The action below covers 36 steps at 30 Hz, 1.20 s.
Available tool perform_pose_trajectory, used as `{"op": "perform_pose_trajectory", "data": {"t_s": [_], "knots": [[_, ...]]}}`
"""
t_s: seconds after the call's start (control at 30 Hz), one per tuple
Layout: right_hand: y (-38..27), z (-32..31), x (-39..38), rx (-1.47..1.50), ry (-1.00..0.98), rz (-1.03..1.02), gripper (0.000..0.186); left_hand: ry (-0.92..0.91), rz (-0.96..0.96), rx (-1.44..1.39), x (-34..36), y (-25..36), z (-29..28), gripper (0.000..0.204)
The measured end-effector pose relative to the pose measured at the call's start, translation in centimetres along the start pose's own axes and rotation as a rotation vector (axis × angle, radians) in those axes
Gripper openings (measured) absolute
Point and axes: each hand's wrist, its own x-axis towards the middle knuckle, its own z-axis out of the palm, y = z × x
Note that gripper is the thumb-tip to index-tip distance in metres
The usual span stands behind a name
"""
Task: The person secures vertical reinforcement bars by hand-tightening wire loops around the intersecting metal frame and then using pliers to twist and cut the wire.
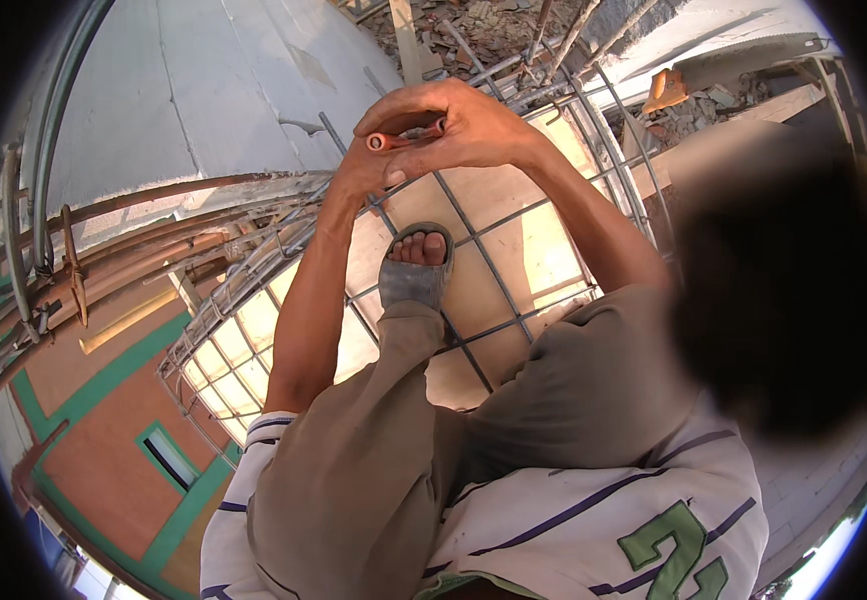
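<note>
Both hands meet just above the steel bar grid [493, 270], ahead of my foot. My right hand [468, 125] curls round a tool with two orange handles [383, 143], which looks like pliers. The handle ends show between thumb and forefinger, while the jaws are hidden. Pressed close against it is my left hand [361, 168]; its fingers are hidden behind the right hand and the tool. Beneath the bars lie pale boards [483, 315]. My sandalled foot [418, 262] stands on the grid, with my knees bent up close.
Upright bars [563, 50] stick out by rubble [473, 30] at the far side. A grey sloping surface [203, 90] rises at the far left. Bundled long bars [153, 220] run along the left, above a lower orange and green wall [113, 470]. A dark blurred shape covers the right.
</note>
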Motion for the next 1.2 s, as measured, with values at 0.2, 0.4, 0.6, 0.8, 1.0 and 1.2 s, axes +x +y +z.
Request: {"op": "perform_pose_trajectory", "data": {"t_s": [0.2,0.4,0.6,0.8,1.0,1.2], "knots": [[-0.3,1.0,2.8,0.025,-0.153,0.006,0.049,-0.070,-0.039,-0.043,2.0,-3.0,-5.0,0.058],[-0.7,1.8,1.3,0.046,0.111,0.057,0.034,0.030,0.025,0.269,1.6,-0.3,-1.6,0.053],[-0.1,6.8,0.6,-0.240,0.520,-0.152,0.038,0.659,0.475,0.317,-0.7,-4.6,8.5,0.053],[-0.5,7.2,1.3,-0.038,0.619,-0.026,0.033,0.592,0.492,0.282,0.3,-4.3,6.9,0.054],[0.6,5.6,-0.3,-0.012,0.481,-0.274,0.061,0.499,0.510,0.303,0.9,-3.2,6.4,0.055],[2.5,5.8,-1.3,-0.108,0.612,-0.128,0.073,0.294,0.444,0.340,2.0,-2.2,4.8,0.056]]}}
